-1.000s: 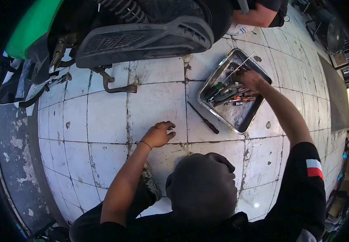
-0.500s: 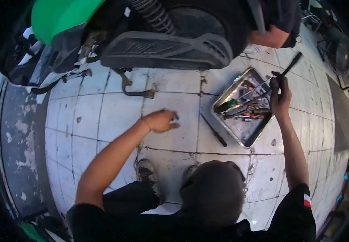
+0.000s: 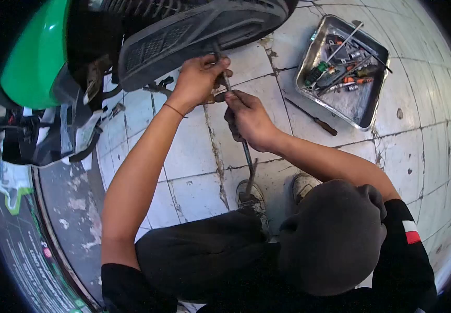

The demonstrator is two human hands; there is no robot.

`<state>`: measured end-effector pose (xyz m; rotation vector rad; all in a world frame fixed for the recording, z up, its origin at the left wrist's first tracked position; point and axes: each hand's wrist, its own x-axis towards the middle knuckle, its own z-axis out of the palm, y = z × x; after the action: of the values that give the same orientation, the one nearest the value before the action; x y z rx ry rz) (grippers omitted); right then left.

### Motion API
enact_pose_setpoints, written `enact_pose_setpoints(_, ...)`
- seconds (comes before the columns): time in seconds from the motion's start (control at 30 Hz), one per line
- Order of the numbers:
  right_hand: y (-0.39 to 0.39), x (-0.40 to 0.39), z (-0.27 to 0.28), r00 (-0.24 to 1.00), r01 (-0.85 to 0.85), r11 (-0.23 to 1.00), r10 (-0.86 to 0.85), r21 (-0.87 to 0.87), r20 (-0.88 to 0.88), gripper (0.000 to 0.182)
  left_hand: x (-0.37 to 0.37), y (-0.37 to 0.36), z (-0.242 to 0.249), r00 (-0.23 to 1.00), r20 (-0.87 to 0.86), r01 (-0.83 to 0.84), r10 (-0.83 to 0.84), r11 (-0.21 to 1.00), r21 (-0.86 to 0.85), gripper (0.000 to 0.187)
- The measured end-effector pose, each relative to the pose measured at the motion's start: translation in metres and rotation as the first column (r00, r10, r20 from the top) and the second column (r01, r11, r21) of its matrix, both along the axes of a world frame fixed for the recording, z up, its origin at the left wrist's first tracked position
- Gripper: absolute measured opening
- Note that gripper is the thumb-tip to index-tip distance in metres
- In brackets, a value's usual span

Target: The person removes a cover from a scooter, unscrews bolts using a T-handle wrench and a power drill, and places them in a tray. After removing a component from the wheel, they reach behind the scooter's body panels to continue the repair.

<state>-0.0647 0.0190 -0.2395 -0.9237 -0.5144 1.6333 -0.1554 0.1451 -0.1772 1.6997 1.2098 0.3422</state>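
My right hand (image 3: 249,119) is closed round the shaft of a long T-handle wrench (image 3: 247,156), with thumb and fingers pinching it near its middle. The short crossbar end points down over my shoe. Further up the same shaft, my left hand (image 3: 196,81) grips with thumb and fingers, close to the dark thicker end. That end overlaps the lower edge of a black ribbed engine-side cover (image 3: 178,47) on a green motorbike (image 3: 35,57). Behind my left hand, a metal lever is partly hidden.
At upper right, a metal tray (image 3: 335,112) holds screwdrivers, sockets and other tools. A screwdriver (image 3: 311,116) lies on the white tiled floor beside it. My shoes (image 3: 251,195) stand below my hands. Loose bodywork and cables (image 3: 79,130) hang at left.
My right hand has brought the wrench from above the tray leftward to the motorbike. My left hand has moved up and closed on it. The view has shifted; another person's arm is out of view.
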Motion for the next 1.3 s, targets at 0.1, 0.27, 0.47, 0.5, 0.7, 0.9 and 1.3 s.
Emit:
enact_pose_setpoints(0.1,0.004,0.001,-0.006,0.987,-0.038,0.999,0.033,-0.026,-0.156,0.028,0.002,0.005,-0.003,1.000,-0.004,-0.028,0.028,0.999,0.020,0.036)
enact_pose_setpoints(0.27,0.007,0.006,-0.010,0.898,-0.168,0.986,0.156,0.008,-0.411,0.025,0.000,0.004,-0.002,0.995,-0.008,-0.103,0.103,0.994,0.020,0.041)
enact_pose_setpoints(0.47,0.008,0.002,0.007,0.826,-0.219,0.975,0.176,-0.017,-0.536,0.028,-0.009,0.007,-0.004,0.995,0.030,-0.093,0.092,0.996,0.008,0.034)
enact_pose_setpoints(0.5,0.009,-0.003,0.009,0.827,-0.226,0.974,0.189,-0.005,-0.530,0.028,-0.008,0.006,-0.004,0.991,0.082,-0.101,0.103,0.995,-0.025,0.035)
enact_pose_setpoints(0.7,0.008,-0.002,0.031,0.876,-0.156,0.984,0.098,-0.086,-0.472,0.014,-0.007,0.007,0.000,0.959,0.209,-0.151,0.193,0.968,-0.201,0.029)
enact_pose_setpoints(0.9,0.009,0.005,0.025,0.828,-0.184,0.983,0.147,-0.014,-0.542,0.027,0.011,-0.008,0.028,0.982,-0.058,-0.175,0.178,0.983,0.059,0.033)
enact_pose_setpoints(1.3,0.015,-0.015,0.027,0.980,0.038,0.995,-0.055,-0.091,-0.190,0.018,-0.024,-0.015,0.029,0.957,-0.281,0.125,-0.070,0.974,0.186,0.063)
